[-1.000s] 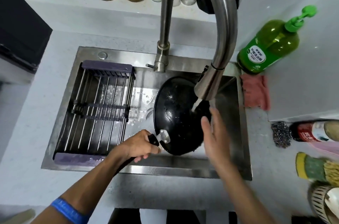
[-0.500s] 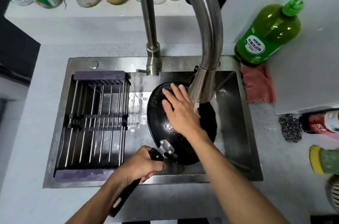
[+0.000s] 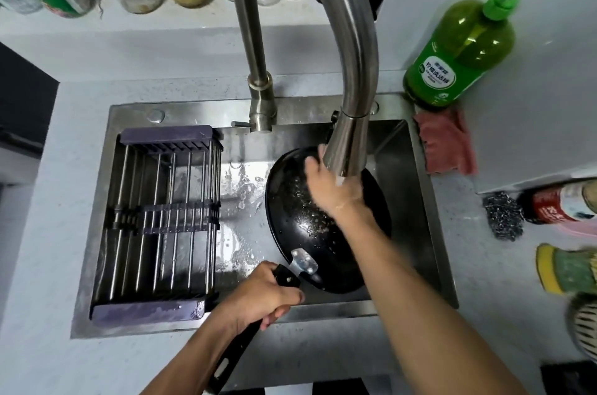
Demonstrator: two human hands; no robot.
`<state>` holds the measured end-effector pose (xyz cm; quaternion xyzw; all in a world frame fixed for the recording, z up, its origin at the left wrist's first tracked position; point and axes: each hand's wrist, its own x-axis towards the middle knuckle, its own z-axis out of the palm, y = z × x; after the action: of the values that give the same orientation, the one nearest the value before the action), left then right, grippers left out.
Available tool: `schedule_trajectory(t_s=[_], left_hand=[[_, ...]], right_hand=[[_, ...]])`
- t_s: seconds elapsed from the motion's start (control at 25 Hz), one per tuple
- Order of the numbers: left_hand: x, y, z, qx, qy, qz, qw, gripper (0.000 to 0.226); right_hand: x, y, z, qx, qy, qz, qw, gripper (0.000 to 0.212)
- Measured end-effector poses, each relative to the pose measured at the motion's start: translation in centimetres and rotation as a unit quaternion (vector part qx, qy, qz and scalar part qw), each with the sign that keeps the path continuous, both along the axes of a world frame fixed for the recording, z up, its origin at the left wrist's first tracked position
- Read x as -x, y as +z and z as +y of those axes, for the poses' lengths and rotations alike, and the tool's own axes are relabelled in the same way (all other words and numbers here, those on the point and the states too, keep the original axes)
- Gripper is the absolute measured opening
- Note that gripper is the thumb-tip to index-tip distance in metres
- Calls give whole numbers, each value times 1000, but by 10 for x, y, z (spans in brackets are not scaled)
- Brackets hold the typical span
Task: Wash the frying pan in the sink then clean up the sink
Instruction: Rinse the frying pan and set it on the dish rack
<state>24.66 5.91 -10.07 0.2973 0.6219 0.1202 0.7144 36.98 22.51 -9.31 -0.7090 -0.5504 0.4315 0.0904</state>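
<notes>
Rinsing step in hand, by my reading. Pan (image 3: pixel 292 213) sits tilted in the right half of the sink (image 3: pixel 420 200), back side up, under the tap (image 3: pixel 347 142). Left hand (image 3: pixel 258 297) is closed around the handle (image 3: pixel 237 349) at the sink's near edge. Right hand (image 3: pixel 332 189) lies flat and open on the pan, water running over it.

Advice: hold the tilt so runoff drains toward the basin; rub in circles, rim included.

Pan: black, domed, beaded with droplets; likely slippery. Handle: black, long, on a metal bracket. Sink: brushed steel, wet. Rack (image 3: pixel 161 217) fills its left half: steel rods, purple ends.
</notes>
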Motion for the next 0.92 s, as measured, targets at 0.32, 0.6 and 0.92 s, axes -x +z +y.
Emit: schedule_trajectory(t_s=[0.32,0.6,0.92], left_hand=[[-16,6,-5,-13,26,-41,999,27],[-26,-3,-20,33,146,-88,985,40],[9,2,-35,-17,89,-91,992,39]], right_hand=[[13,-15,-15,-72,166,-143,973,57],[-97,-36,-99,-221,121,-43,967,55],[-64,-70,30,192,-226,151,943,48]])
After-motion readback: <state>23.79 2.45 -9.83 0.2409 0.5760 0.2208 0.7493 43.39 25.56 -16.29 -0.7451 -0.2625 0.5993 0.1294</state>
